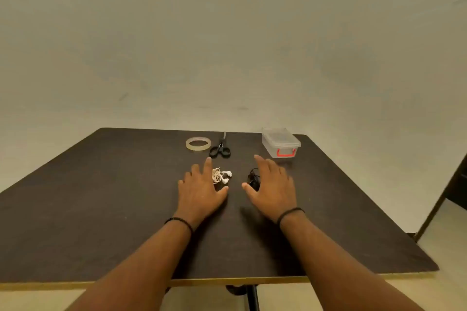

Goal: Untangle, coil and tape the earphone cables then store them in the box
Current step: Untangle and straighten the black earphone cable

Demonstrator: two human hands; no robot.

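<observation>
Seemingly untouched, white earphones [222,176] beside left hand [199,190].

Table [101,209] dark matt wood; box [280,142] clear plastic.

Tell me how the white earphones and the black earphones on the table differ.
The white earphones stand out pale against the dark table; the black earphones nearly blend into it. The white earphones lie by the left hand, with two earbuds plainly visible; the black earphones lie by the right hand, partly hidden by it. Both are tangled bundles, neither yet taped.
</observation>
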